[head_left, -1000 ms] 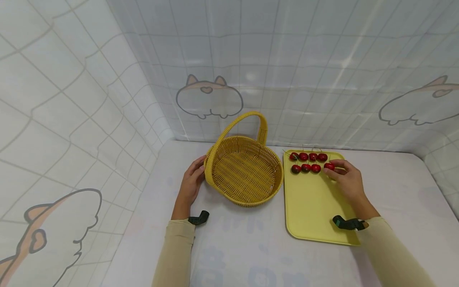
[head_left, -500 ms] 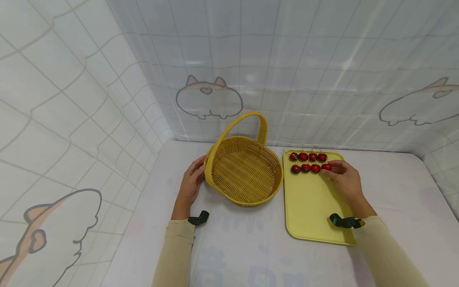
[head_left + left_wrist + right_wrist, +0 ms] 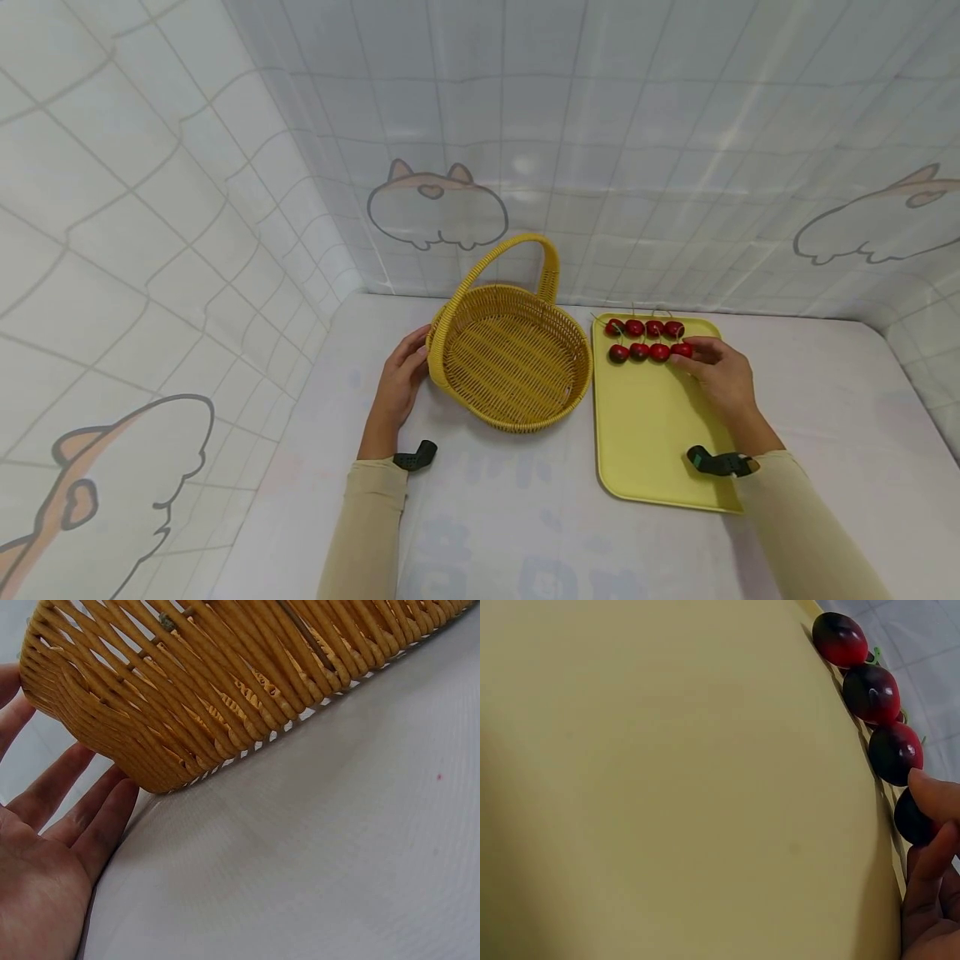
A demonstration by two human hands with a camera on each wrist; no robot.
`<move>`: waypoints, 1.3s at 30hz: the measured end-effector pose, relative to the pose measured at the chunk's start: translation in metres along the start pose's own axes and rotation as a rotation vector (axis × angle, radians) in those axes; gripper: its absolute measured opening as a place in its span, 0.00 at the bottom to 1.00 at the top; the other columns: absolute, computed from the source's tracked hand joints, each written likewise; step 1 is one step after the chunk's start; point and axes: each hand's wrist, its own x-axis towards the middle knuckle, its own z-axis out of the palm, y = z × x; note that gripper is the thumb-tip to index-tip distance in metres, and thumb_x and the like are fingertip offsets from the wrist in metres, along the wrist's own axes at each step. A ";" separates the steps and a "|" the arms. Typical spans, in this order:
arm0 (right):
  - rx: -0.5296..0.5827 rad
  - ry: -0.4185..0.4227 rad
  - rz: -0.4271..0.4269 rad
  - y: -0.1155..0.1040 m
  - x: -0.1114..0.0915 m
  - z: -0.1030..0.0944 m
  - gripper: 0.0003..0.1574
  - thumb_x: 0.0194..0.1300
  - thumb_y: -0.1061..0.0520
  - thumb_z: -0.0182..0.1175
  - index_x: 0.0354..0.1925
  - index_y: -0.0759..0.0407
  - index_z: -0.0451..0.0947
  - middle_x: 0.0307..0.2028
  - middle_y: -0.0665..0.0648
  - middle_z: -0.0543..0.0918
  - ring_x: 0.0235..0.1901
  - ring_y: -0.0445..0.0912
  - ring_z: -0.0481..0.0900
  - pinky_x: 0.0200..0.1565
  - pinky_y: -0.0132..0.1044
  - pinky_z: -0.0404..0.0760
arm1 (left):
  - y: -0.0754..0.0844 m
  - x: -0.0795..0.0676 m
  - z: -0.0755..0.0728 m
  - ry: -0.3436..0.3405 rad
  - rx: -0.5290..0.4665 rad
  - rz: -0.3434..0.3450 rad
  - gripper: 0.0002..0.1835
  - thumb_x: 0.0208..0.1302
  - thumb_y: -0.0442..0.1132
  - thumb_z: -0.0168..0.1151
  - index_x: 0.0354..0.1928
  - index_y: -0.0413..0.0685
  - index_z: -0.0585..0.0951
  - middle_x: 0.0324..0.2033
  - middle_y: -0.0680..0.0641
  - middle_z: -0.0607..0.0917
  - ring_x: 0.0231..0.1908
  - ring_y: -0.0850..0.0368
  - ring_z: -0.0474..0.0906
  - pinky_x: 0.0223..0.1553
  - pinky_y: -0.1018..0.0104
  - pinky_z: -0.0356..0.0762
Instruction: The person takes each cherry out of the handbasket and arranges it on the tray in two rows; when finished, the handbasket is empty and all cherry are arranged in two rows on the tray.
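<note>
My right hand (image 3: 724,377) pinches a dark red cherry (image 3: 912,817) between thumb and fingers, at the right end of the front row on the yellow tray (image 3: 651,442). Beside it in that row lie more cherries (image 3: 638,352), with a second row (image 3: 654,327) behind them along the tray's far edge; thin stems stick up from them. My left hand (image 3: 401,377) touches the left side of a yellow woven basket (image 3: 517,427). In the left wrist view its extended fingers (image 3: 105,825) lie against the basket's lower wall.
The basket's tall arched handle (image 3: 480,265) rises over its left and back side. Tray and basket stand close together on a white-covered table (image 3: 517,517). Behind the table hangs a white gridded sheet (image 3: 645,167) with cartoon animals; another side of it closes in the left.
The right hand has moved slightly left with the cherry, bringing it close beside the neighbouring cherry at the row's end. The left hand and basket have stayed in place.
</note>
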 end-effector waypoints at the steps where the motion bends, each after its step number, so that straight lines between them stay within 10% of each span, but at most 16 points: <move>1: 0.000 0.001 0.002 0.000 0.000 0.000 0.38 0.63 0.38 0.70 0.62 0.58 0.77 0.39 0.37 0.78 0.40 0.35 0.74 0.35 0.22 0.77 | 0.000 0.000 0.000 -0.001 -0.002 0.002 0.26 0.76 0.49 0.57 0.72 0.52 0.72 0.69 0.45 0.73 0.65 0.56 0.74 0.61 0.69 0.75; 39: 0.050 0.003 -0.008 0.000 0.000 0.001 0.40 0.64 0.39 0.69 0.65 0.61 0.76 0.38 0.35 0.77 0.40 0.33 0.74 0.34 0.22 0.77 | -0.002 0.000 0.000 0.003 -0.023 0.009 0.25 0.77 0.47 0.56 0.72 0.51 0.72 0.69 0.46 0.73 0.65 0.55 0.74 0.62 0.69 0.75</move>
